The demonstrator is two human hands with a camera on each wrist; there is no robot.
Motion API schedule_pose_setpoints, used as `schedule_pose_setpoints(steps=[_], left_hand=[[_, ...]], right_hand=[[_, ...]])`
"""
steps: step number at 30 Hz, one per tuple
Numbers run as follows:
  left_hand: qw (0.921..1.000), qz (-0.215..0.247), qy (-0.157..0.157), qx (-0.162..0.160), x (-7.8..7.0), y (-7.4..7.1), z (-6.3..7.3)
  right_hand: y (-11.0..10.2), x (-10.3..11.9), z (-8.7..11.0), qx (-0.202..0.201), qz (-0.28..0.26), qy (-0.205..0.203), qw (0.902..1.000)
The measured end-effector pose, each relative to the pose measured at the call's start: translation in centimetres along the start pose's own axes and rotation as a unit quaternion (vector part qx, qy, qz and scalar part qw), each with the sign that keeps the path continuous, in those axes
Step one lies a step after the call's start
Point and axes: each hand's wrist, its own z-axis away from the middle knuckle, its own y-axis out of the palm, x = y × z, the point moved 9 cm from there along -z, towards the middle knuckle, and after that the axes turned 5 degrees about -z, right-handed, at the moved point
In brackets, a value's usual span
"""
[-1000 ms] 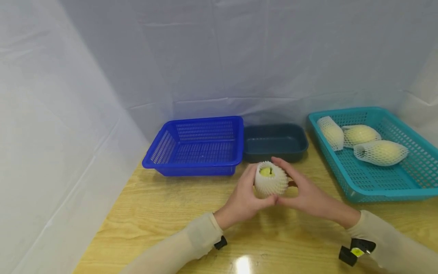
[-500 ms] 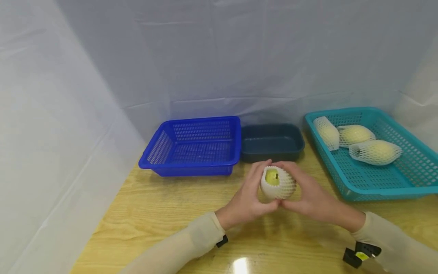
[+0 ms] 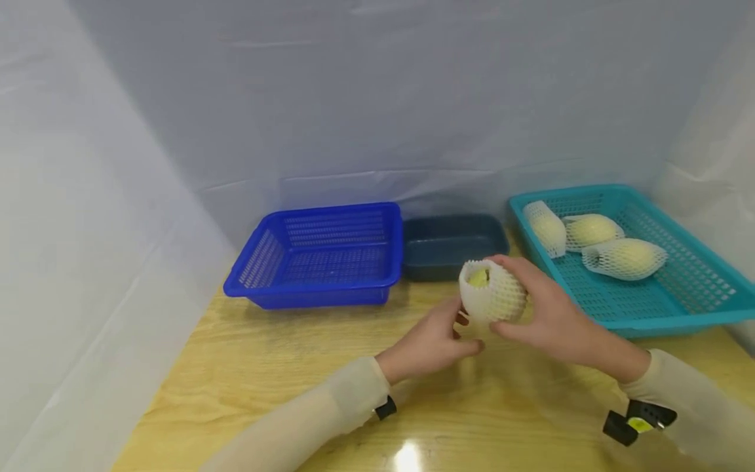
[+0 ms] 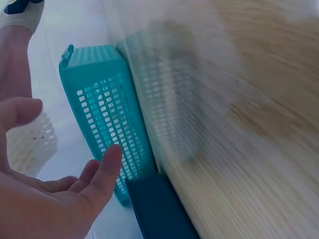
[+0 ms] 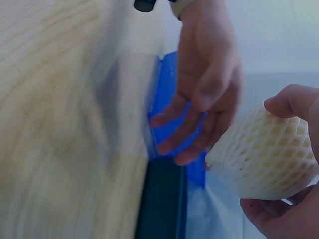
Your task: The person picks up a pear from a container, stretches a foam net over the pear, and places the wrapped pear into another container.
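My right hand [image 3: 557, 321] grips a yellow-green fruit [image 3: 498, 298] in a white foam net sleeve, above the wooden table. The sleeve's open end faces up and left in the head view, baring the fruit's top. Beside and below it, my left hand [image 3: 430, 341] has its thumb and fingers apart with nothing between them. In the right wrist view, thumb and fingers sit on opposite sides of the netted fruit [image 5: 271, 154], and the left hand [image 5: 212, 89] hangs with loose fingers. The left wrist view shows the left palm [image 4: 55, 209] turned up, near the net sleeve [image 4: 32, 144].
A teal basket [image 3: 643, 321] at the right holds three more foam-netted pale yellow fruits [image 3: 628, 257]. Behind the hands stands a dark teal bin [image 3: 454, 246], next to a blue basket [image 3: 318, 288] at the left. White sheeting [image 3: 377, 98] lines the back and sides.
Both hands held the fruit before; the left hand has let go and lowered slightly. The right hand has tilted the fruit and moved it a little up and right.
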Motion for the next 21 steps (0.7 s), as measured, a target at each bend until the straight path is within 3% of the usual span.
schedule_pose_setpoints(steps=[6, 14, 17, 21], left_hand=[[0.9987, -0.030, -0.027, 0.031, -0.8, 1.6, -1.7], [0.9949, 0.004, -0.078, 0.064, -1.1, 4.1, -3.9], [0.9927, 0.035, -0.090, 0.073, -1.3, 5.0, -4.6], [0.9856, 0.114, -0.099, 0.076, -2.1, 6.0, -5.9]], right_hand=[[-2.5, 0.1, -0.1, -0.009, -0.003, 0.029, 0.9995], [-5.6, -0.5, -0.5, -0.002, 0.029, 0.077, 0.9966], [-6.8, -1.0, -0.8, 0.008, 0.039, 0.093, 0.9948], [-8.4, -1.7, -1.2, 0.014, 0.059, 0.114, 0.9917]])
